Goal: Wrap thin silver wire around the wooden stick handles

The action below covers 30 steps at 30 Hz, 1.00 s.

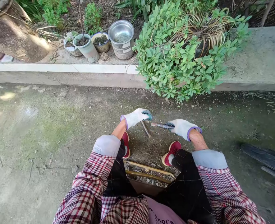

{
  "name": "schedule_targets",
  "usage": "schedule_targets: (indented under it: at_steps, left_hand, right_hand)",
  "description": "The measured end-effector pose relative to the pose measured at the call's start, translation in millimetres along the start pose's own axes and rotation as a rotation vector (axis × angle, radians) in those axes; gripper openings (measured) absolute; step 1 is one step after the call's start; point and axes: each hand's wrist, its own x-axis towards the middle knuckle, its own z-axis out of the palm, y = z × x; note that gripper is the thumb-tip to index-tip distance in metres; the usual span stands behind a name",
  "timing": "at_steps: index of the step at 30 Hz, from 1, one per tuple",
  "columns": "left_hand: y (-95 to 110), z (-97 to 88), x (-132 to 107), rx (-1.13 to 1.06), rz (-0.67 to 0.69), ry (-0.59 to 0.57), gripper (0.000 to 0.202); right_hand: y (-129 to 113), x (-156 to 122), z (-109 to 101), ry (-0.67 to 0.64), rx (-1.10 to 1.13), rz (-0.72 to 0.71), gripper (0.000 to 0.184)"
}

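My left hand (135, 117), in a white work glove with teal fingertips, is closed round the top of a thin stick-like tool (146, 128) that slants down to the dirt ground. My right hand (182, 128), gloved the same way, grips the handle of a metal tool (161, 125) that points left toward the stick. Both hands hover just above the bare soil between my red shoes (171, 151). My sleeves are red-and-white plaid with pale cuffs.
A leafy green bush (184, 53) spills over a concrete curb (58, 73) ahead. Behind the curb stand small pots (87, 46) and a metal bucket (121, 39). A shallow basket (148, 175) with dry stalks sits between my knees. Dark objects lie at the right edge.
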Motion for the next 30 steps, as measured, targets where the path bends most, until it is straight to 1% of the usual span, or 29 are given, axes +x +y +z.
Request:
schedule_targets:
  at_steps: [2, 3, 5, 6, 7, 8, 9, 11, 12, 14, 15, 17, 19, 21, 23, 27, 30]
  left_hand:
    - [0, -3.7, 3, -0.029, -0.007, 0.032, 0.014]
    - [0, -4.2, 5, -0.042, -0.008, 0.047, 0.015]
    - [-2, -1.6, 8, -0.061, -0.006, 0.074, 0.015]
    - [-4, 1.7, 10, -0.068, -0.006, 0.083, 0.014]
    - [-6, 6.4, 11, -0.074, -0.008, 0.084, 0.013]
    - [-8, 12.4, 12, -0.079, -0.013, 0.078, 0.012]
    - [-11, 19.3, 13, -0.082, -0.020, 0.061, 0.011]
    - [-15, 33.9, 13, -0.087, -0.040, -0.003, 0.009]
    - [-16, 40.7, 12, -0.092, -0.049, -0.049, 0.009]
    - [-17, 50.4, 10, -0.108, -0.064, -0.146, 0.010]
    - [-16, 52.8, 9, -0.119, -0.073, -0.189, 0.013]
    - [-11, 52.5, 7, -0.150, -0.101, -0.245, 0.019]
    - [-5, 46.5, 4, -0.182, -0.145, -0.254, 0.024]
    - [3, 37.3, -1, -0.190, -0.191, -0.246, 0.026]
    - [9, 26.7, -5, -0.157, -0.201, -0.226, 0.028]
    - [12, 7.3, -11, -0.015, -0.173, -0.165, 0.031]
    - [8, -0.1, -11, 0.055, -0.183, -0.130, 0.027]
  right_hand:
    - [0, -6, 0, -0.059, 0.032, -0.025, 0.039]
    - [-2, -10, -1, -0.107, 0.088, -0.066, 0.042]
    - [-6, -18, -4, -0.228, 0.306, -0.188, 0.047]
    - [-9, -22, -6, -0.270, 0.444, -0.249, 0.050]
    - [-11, -25, -8, -0.281, 0.579, -0.293, 0.054]
    - [-14, -26, -10, -0.247, 0.699, -0.302, 0.057]
    - [-15, -26, -12, -0.166, 0.796, -0.275, 0.061]
    - [-15, -22, -13, 0.084, 0.942, -0.148, 0.065]
    - [-14, -18, -13, 0.221, 0.960, -0.070, 0.066]
    - [-9, -8, -12, 0.437, 0.859, 0.055, 0.065]
    - [-7, -4, -11, 0.498, 0.769, 0.088, 0.063]
    - [-4, 3, -11, 0.542, 0.613, 0.117, 0.058]
    - [-2, 7, -12, 0.499, 0.416, 0.143, 0.053]
    - [-3, 9, -12, 0.426, 0.171, 0.188, 0.051]
    - [-3, 10, -13, 0.364, 0.009, 0.224, 0.051]
    - [1, 10, -17, 0.342, -0.069, 0.298, 0.050]
    - [9, 7, -22, 0.356, -0.093, 0.364, 0.050]
